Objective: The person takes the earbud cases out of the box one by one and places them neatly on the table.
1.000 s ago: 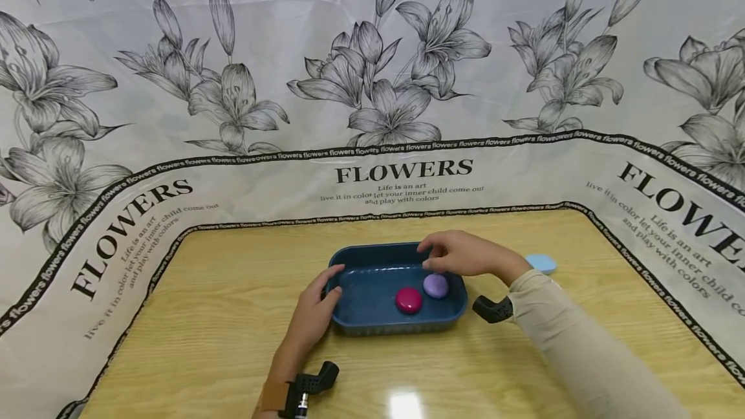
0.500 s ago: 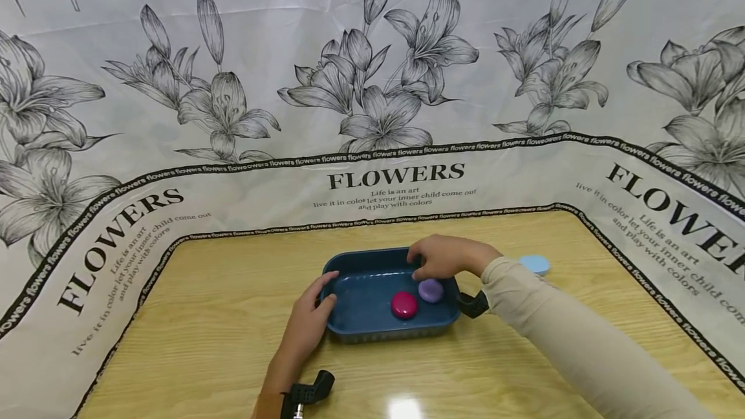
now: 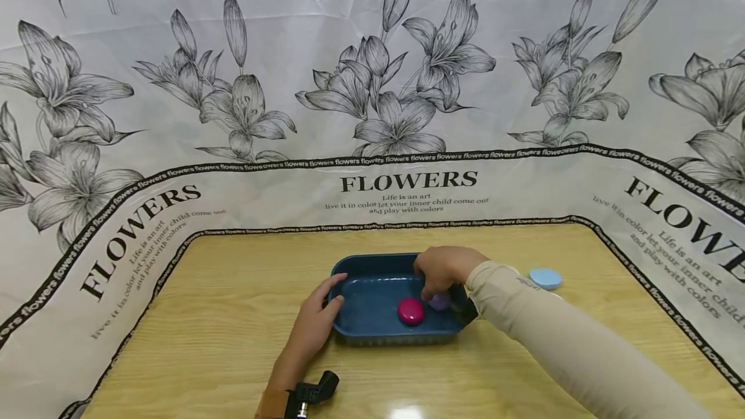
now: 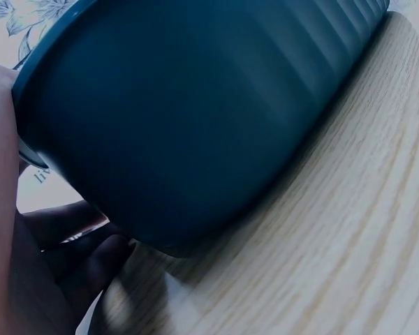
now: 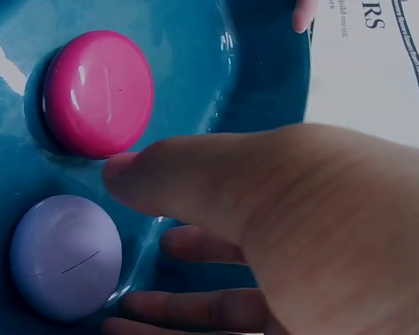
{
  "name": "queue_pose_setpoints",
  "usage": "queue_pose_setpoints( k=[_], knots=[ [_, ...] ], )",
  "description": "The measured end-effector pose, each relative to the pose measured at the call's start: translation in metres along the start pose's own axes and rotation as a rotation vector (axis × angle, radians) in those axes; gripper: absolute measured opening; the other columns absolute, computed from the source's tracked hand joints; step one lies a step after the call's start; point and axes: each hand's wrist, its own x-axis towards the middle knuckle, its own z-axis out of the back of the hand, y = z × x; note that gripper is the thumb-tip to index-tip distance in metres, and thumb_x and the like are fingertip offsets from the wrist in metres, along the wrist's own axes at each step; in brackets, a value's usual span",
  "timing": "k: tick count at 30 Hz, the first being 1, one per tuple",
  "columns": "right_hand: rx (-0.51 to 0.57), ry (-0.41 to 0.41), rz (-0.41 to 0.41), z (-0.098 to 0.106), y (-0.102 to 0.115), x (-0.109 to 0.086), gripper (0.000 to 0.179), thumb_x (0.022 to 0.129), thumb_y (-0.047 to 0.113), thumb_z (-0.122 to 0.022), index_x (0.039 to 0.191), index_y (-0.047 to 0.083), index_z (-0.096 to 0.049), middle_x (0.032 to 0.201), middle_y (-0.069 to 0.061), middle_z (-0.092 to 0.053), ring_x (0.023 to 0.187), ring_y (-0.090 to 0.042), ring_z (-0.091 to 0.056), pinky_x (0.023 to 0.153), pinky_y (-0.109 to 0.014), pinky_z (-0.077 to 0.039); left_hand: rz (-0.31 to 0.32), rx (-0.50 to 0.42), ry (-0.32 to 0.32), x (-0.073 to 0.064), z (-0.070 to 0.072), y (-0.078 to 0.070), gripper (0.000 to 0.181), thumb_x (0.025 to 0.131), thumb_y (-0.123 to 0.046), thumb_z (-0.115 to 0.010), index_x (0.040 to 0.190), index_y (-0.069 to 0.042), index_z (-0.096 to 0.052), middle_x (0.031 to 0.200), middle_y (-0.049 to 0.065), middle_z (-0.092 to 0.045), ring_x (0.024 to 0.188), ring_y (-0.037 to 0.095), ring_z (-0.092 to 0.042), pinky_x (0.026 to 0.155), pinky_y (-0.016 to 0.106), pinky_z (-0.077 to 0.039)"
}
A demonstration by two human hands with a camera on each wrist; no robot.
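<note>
Two round discs lie in the blue tray (image 3: pixel 369 308): the purple disc (image 5: pixel 64 255), without a long axis, just ahead of the nearer right hand (image 3: pixel 445 266); the pink disc (image 5: pixel 99 94) beside its thumb tip. That hand dips inside, thumb and fingers apart, gripping nothing; the left hand (image 3: pixel 311 323) holds the tray's left end.

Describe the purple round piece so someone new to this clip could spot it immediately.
On the wooden table sits a blue tray. Inside, toward its right end, the purple round piece lies by the right hand. Its pale purple top with a thin dark line sets it apart from the pink piece beside it.
</note>
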Motion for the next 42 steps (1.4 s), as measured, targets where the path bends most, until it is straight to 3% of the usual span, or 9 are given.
queue_pose_setpoints(
  k=[7, 13, 23, 30, 42],
  knots=[
    [-0.072, -0.001, -0.023, 0.006, 0.001, 0.000, 0.032, 0.073, 0.023, -0.085, 0.099, 0.010, -0.072, 0.089, 0.001, -0.065, 0.076, -0.018, -0.059, 0.069, -0.038, -0.053, -0.011, 0.012, -0.014, 0.005, 0.002, -0.004, 0.041, 0.102, -0.019, -0.056, 0.142, -0.028, -0.057, 0.151, -0.001, -0.047, 0.143, 0.024, -0.037, 0.114, 0.055, -0.031],
    [-0.047, 0.002, -0.016, -0.004, 0.001, -0.004, 0.025, 0.071, 0.014, -0.082, 0.095, 0.010, -0.073, 0.087, 0.001, -0.065, 0.077, -0.018, -0.058, 0.074, -0.039, -0.054, -0.010, 0.018, -0.003, 0.000, 0.000, -0.001, 0.041, 0.102, -0.018, -0.055, 0.143, -0.026, -0.056, 0.151, 0.001, -0.047, 0.143, 0.026, -0.037, 0.113, 0.056, -0.031],
    [-0.070, -0.041, 0.042, -0.011, 0.000, -0.008, 0.013, 0.069, 0.011, -0.078, 0.076, 0.013, -0.068, 0.072, 0.002, -0.060, 0.066, -0.018, -0.053, 0.063, -0.037, -0.049, -0.010, 0.000, 0.001, -0.002, -0.001, 0.001, 0.041, 0.103, -0.019, -0.055, 0.143, -0.028, -0.056, 0.151, 0.000, -0.047, 0.143, 0.025, -0.037, 0.113, 0.054, -0.032],
    [-0.057, -0.046, 0.081, -0.012, -0.002, -0.010, 0.014, 0.077, 0.012, -0.079, 0.090, 0.010, -0.074, 0.080, 0.003, -0.063, 0.072, -0.017, -0.057, 0.069, -0.038, -0.053, -0.007, 0.008, 0.000, -0.002, 0.002, 0.001, 0.041, 0.103, -0.020, -0.055, 0.143, -0.030, -0.056, 0.152, 0.000, -0.046, 0.143, 0.026, -0.036, 0.113, 0.056, -0.032],
    [-0.093, -0.077, 0.140, -0.014, -0.010, -0.015, 0.014, 0.078, 0.013, -0.080, 0.082, 0.016, -0.068, 0.071, 0.005, -0.056, 0.066, -0.016, -0.053, 0.062, -0.034, -0.048, -0.006, 0.005, 0.011, 0.000, -0.001, -0.002, 0.042, 0.103, -0.019, -0.055, 0.143, -0.031, -0.055, 0.152, 0.000, -0.045, 0.144, 0.025, -0.036, 0.114, 0.055, -0.031]
  ],
)
